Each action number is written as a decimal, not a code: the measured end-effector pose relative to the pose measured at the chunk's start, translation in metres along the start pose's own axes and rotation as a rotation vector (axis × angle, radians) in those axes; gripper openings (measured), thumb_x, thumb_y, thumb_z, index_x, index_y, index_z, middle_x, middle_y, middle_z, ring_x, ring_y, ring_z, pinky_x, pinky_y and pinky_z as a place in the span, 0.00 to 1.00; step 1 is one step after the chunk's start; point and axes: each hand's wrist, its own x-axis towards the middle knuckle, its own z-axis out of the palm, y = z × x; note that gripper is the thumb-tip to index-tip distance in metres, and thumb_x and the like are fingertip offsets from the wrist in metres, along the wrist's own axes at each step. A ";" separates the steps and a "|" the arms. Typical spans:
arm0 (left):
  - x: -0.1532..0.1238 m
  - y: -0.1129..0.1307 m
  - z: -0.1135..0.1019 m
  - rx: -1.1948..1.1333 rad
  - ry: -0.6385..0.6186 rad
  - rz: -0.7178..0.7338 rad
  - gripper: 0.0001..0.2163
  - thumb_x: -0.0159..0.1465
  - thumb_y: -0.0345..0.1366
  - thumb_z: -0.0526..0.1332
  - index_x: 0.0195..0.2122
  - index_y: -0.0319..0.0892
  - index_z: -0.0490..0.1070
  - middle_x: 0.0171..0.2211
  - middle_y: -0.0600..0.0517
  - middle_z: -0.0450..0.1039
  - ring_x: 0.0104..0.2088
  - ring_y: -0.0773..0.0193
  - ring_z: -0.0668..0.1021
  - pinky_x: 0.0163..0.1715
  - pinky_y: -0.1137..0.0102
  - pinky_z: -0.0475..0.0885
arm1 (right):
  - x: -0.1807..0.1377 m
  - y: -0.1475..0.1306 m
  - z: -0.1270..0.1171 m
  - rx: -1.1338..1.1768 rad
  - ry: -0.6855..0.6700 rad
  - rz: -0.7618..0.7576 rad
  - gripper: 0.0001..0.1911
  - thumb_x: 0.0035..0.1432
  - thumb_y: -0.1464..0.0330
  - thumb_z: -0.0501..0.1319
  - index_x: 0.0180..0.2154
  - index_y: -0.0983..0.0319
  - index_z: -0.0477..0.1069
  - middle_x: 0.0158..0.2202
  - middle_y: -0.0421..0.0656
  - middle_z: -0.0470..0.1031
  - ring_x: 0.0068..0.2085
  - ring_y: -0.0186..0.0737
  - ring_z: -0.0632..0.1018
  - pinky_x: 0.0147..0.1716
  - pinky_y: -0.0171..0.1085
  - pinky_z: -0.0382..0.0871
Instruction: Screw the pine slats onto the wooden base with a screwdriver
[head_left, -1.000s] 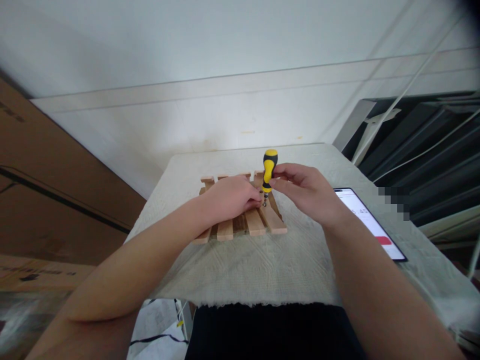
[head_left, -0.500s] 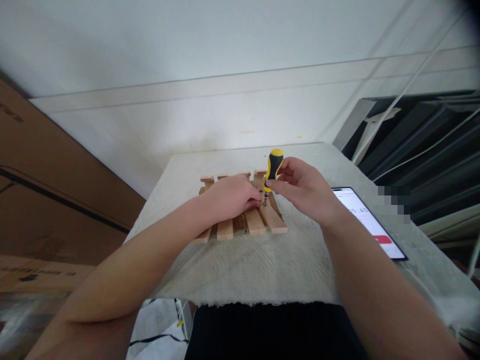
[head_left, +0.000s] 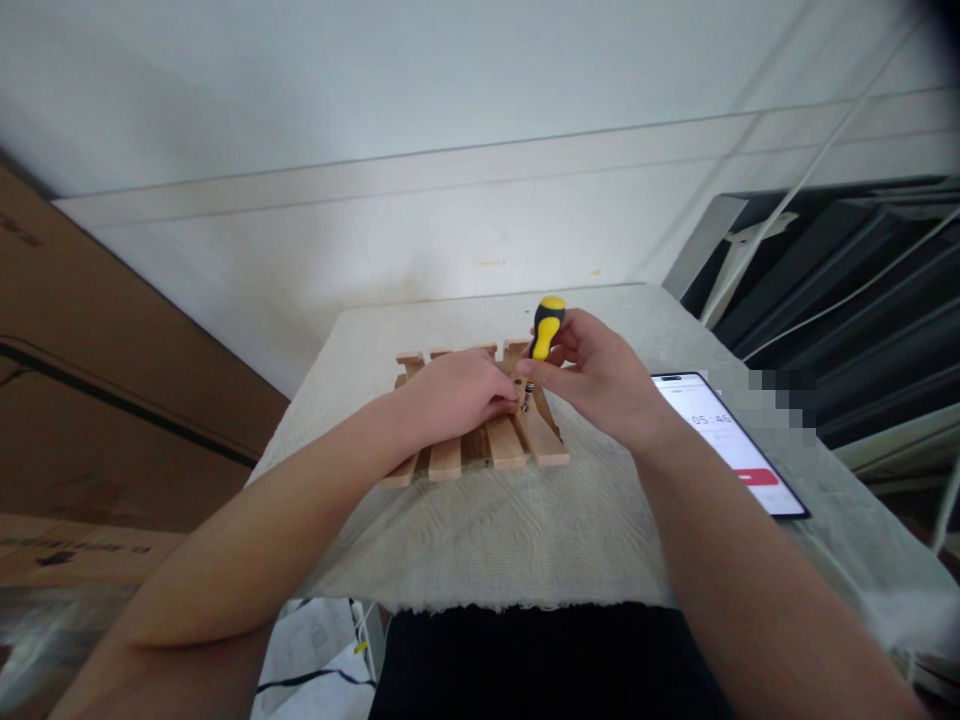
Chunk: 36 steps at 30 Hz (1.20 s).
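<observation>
A small slatted wooden panel (head_left: 508, 443) lies flat on the cloth-covered table. My left hand (head_left: 471, 388) rests over its middle, fingers curled down and closed against the slats; the fingertips are partly hidden. A yellow-and-black screwdriver (head_left: 547, 328) stands nearly upright above the right-hand slat. Its metal tip meets a small metal screw (head_left: 525, 406) in the wood. Around the lower handle, the thumb and fingers of my right hand (head_left: 592, 372) are closed.
A phone (head_left: 731, 440) showing a running timer lies to the right of my right forearm. The light woven cloth (head_left: 480, 540) ends in a frayed front edge. Large cardboard boxes (head_left: 97, 400) stand at left, and dark panels (head_left: 847, 290) lean at right.
The screwdriver's handle has turned, so a yellow part now faces me where black did before. My right hand has shifted its fingers slightly on the handle. My left hand stays on the panel.
</observation>
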 end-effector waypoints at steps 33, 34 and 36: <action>0.000 0.000 0.001 0.110 -0.049 0.017 0.10 0.66 0.34 0.57 0.34 0.45 0.79 0.31 0.50 0.78 0.38 0.62 0.78 0.40 0.69 0.70 | -0.005 -0.014 0.001 -0.153 -0.048 -0.013 0.15 0.54 0.54 0.65 0.33 0.60 0.72 0.28 0.39 0.73 0.27 0.34 0.69 0.27 0.36 0.62; 0.000 0.001 0.000 0.107 -0.050 0.009 0.10 0.66 0.35 0.57 0.34 0.45 0.79 0.31 0.50 0.78 0.38 0.62 0.78 0.40 0.69 0.69 | -0.004 -0.013 -0.001 -0.162 -0.040 -0.001 0.16 0.52 0.54 0.66 0.33 0.60 0.71 0.28 0.39 0.73 0.28 0.34 0.69 0.27 0.36 0.62; 0.000 0.002 -0.001 0.103 -0.053 -0.014 0.10 0.66 0.35 0.57 0.34 0.45 0.80 0.31 0.49 0.78 0.37 0.62 0.78 0.38 0.69 0.69 | -0.004 -0.010 -0.002 -0.177 -0.024 0.018 0.16 0.49 0.55 0.68 0.32 0.60 0.70 0.29 0.39 0.73 0.28 0.35 0.70 0.27 0.36 0.62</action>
